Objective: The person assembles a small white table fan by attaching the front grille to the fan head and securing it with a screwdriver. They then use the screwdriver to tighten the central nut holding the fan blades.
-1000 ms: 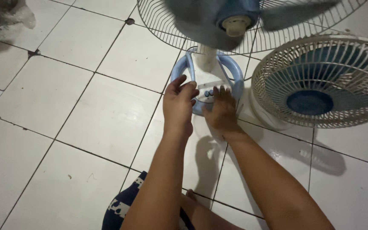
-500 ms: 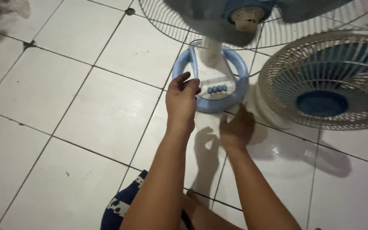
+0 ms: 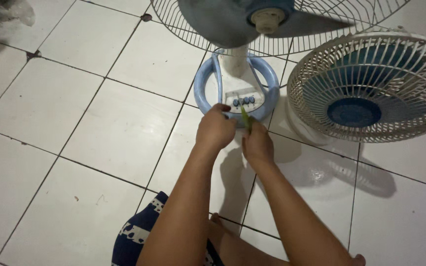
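A stand fan with a round blue base (image 3: 204, 91) stands on the tiled floor, and its white centre panel carries a row of small blue buttons (image 3: 242, 101). The wire guard and blue blades (image 3: 267, 19) hang over the base at the top. My left hand (image 3: 215, 130) is curled over the base's front rim, just left of the buttons. My right hand (image 3: 256, 145) grips a thin yellow-green tool (image 3: 245, 116) whose tip points up at the button panel. The two hands almost touch.
A second fan (image 3: 371, 83) with a white grille and blue hub lies face up on the floor, right beside the base. White floor tiles (image 3: 99, 123) with dark grout spread to the left. My knee in dark patterned cloth (image 3: 134, 241) shows at the bottom.
My right hand pulled back off the button panel, then returned holding the yellow-green tool. My left hand shifted from the base's left rim to its front edge and curled shut.
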